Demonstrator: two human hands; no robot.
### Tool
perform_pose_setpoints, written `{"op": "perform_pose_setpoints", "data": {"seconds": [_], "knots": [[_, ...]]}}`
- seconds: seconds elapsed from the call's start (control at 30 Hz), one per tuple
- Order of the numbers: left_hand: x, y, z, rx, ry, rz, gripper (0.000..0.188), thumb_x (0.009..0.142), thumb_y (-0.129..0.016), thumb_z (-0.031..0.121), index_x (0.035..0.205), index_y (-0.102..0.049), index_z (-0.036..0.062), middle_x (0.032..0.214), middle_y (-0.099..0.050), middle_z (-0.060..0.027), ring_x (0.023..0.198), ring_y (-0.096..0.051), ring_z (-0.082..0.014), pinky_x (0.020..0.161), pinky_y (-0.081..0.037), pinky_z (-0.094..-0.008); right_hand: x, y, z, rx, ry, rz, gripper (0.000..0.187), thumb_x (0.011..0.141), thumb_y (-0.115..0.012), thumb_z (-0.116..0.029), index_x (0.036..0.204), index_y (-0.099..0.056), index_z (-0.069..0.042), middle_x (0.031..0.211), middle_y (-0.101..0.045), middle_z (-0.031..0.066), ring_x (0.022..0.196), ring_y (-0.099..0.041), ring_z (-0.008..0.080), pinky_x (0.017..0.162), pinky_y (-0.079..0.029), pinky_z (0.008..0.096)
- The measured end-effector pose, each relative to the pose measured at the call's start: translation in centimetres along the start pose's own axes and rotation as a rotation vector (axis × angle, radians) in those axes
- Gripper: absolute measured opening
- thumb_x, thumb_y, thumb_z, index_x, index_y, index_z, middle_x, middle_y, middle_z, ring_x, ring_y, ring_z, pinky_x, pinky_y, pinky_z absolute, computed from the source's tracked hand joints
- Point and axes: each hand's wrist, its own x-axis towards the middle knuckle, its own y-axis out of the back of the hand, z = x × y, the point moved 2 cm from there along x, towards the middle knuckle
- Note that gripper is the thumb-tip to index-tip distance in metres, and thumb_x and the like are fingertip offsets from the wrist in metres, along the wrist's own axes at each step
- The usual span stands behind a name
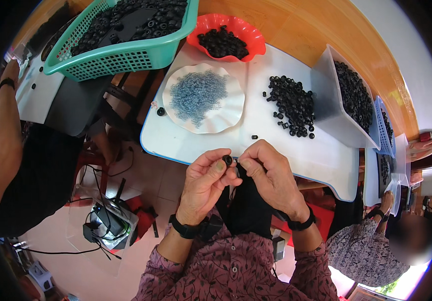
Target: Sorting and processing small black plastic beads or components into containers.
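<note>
Now, left hand [201, 188]: fingertips pinch a black ring [227, 160], mid-frame; I'd leave its hole uncovered.
Right hand [272, 174]: fingers pinched together, on what I can't tell; I'd steady it.

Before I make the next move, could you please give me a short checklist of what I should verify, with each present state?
1. Black part held in the left hand: ok.
2. Right hand close beside the left: ok.
3. Something pinched in the right hand: cannot tell, too small.
4. White plate with small clear pieces on the table: ok.
5. Black pile inside a container: not ok, loose on the table.
</note>
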Motion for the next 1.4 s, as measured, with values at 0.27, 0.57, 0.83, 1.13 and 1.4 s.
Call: {"op": "perform_pose_setpoints", "data": {"seconds": [0.27, 0.57, 0.83, 1.13, 1.4], "knots": [[-0.4, -0.7, -0.9, 0.173, -0.024, 0.002, 0.026, 0.092, -0.056, 0.002, 0.117, -0.056, -0.005, 0.092, -0.064, -0.0121, 0.082, -0.065, -0.0182, 0.074, -0.061, -0.0367, -1.1, 0.4, 0.1, -0.067, 0.057, -0.002, 0.004, 0.089, -0.055, -0.003, 0.089, -0.052, -0.001, 0.083, -0.054, 0.0139, 0.072, -0.06, 0.0302, 0.065, -0.047, 0.037], [-0.9, -0.6, -1.4, 0.419, 0.004, -0.068, 0.024, 0.092, -0.057, 0.0, 0.114, -0.058, -0.0067, 0.096, -0.067, -0.014, 0.081, -0.069, -0.0203, 0.076, -0.059, -0.0337, -2.4, 1.2, 0.4, -0.14, -0.002, -0.043, 0.009, 0.088, -0.059, -0.007, 0.088, -0.053, 0.0, 0.083, -0.056, 0.0149, 0.07, -0.061, 0.0298, 0.064, -0.048, 0.0361], [-0.8, -0.9, -1.6, 0.388, 0.071, -0.077, 0.025, 0.091, -0.058, 0.002, 0.115, -0.058, -0.0063, 0.097, -0.066, -0.0136, 0.082, -0.069, -0.0199, 0.076, -0.06, -0.0346, -3.2, 0.8, 1.6, 0.006, -0.096, 0.001, 0.012, 0.088, -0.062, -0.007, 0.089, -0.053, 0.001, 0.078, -0.059, 0.0127, 0.066, -0.061, 0.02, 0.06, -0.048, 0.0302], [-0.6, 0.0, -1.9, 0.09, 0.149, -0.07, 0.025, 0.093, -0.057, 0.006, 0.115, -0.058, -0.0052, 0.092, -0.065, -0.0125, 0.077, -0.067, -0.0187, 0.071, -0.061, -0.0359, -3.1, 0.2, 2.2, 0.373, -0.225, -0.016, 0.013, 0.094, -0.057, -0.011, 0.094, -0.056, 0.002, 0.078, -0.063, 0.0047, 0.069, -0.058, 0.0065, 0.061, -0.048, 0.0218], [-0.3, 0.4, -2.1, 0.052, 0.161, -0.113, 0.026, 0.093, -0.057, 0.007, 0.116, -0.057, -0.0052, 0.093, -0.066, -0.0133, 0.08, -0.068, -0.0183, 0.075, -0.061, -0.0383, -3.1, -0.1, 2.5, 0.344, -0.201, 0.029, 0.009, 0.091, -0.059, -0.006, 0.092, -0.056, 0.002, 0.077, -0.063, 0.0035, 0.066, -0.059, 0.0049, 0.058, -0.048, 0.0196]]}}
